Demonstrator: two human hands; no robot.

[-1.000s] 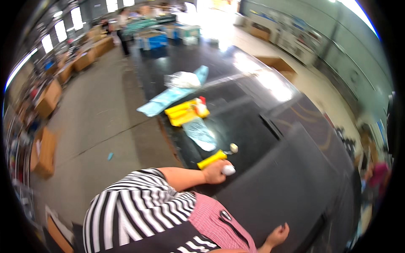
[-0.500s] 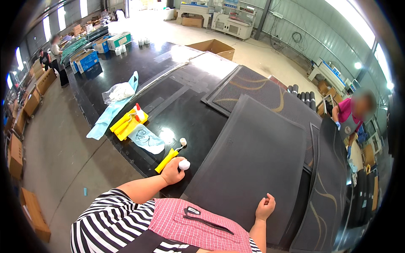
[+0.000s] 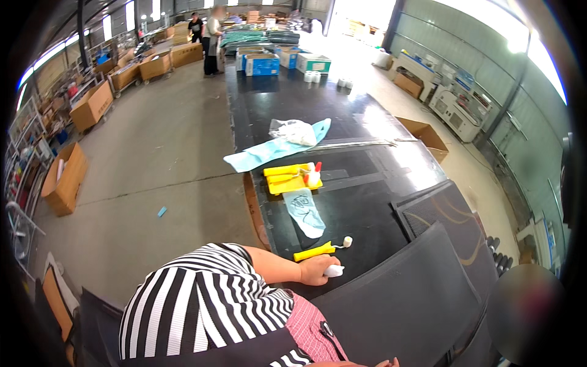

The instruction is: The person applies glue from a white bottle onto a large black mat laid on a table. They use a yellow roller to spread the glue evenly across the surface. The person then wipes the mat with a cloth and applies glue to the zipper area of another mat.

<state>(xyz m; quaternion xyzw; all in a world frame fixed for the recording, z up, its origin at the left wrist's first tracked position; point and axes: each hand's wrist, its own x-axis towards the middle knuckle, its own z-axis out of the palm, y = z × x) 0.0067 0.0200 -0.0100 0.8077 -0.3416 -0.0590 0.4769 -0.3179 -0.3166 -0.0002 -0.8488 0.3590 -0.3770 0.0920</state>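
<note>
the long black table (image 3: 293, 98) runs away from the person, far beyond the fingers, its glossy top catching the light; nearer, dark grey mats (image 3: 422, 293) with curved patterns lie overlapped on it, the closest one starting just past the left hand's fingertips and spreading to their right; a pale blue cloth (image 3: 269, 150) lies well ahead of the fingers with a crumpled clear bag (image 3: 295, 130) on top of it; closer in sits a yellow tray (image 3: 287, 177) with a small bottle (image 3: 313, 176) standing at its right end; a white printed plastic bag (image 3: 306, 211) lies between the tray and the hand; just ahead of the fingers, almost touching the knuckles, lies a yellow-handled roller (image 3: 318, 249) with its small white head to the right; the left hand (image 3: 318, 269) rests on the table, fingers (image 3: 325, 264) curled snugly around a small white object (image 3: 335, 270) that pokes out on the right of the fist; the right hand (image 3: 386, 363) shows only as fingertips at the lower edge, well apart from the left, and whether they are spread or curled cannot be told
</note>
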